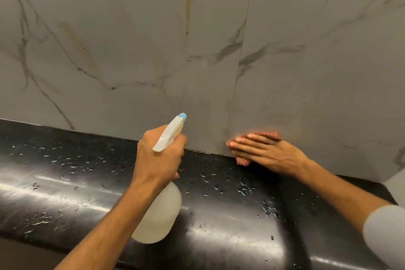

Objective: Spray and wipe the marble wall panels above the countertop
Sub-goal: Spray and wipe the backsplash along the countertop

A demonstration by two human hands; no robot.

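My left hand (158,155) grips a translucent spray bottle (158,215) with a white trigger head and blue nozzle (182,116), aimed at the grey veined marble wall panel (131,50). Fine droplets speckle the panel's bottom near the nozzle. My right hand (269,153) lies flat, fingers together, pressing a reddish checked cloth (242,160) against the lower edge of the right-hand marble panel (317,72), just right of the vertical seam (241,50). Most of the cloth is hidden under my hand.
A glossy black countertop (65,171) runs beneath the panels, scattered with water drops. Brownish streaks (188,6) mark the left panel. A pale surface (396,184) sits at the far right beyond the counter's end.
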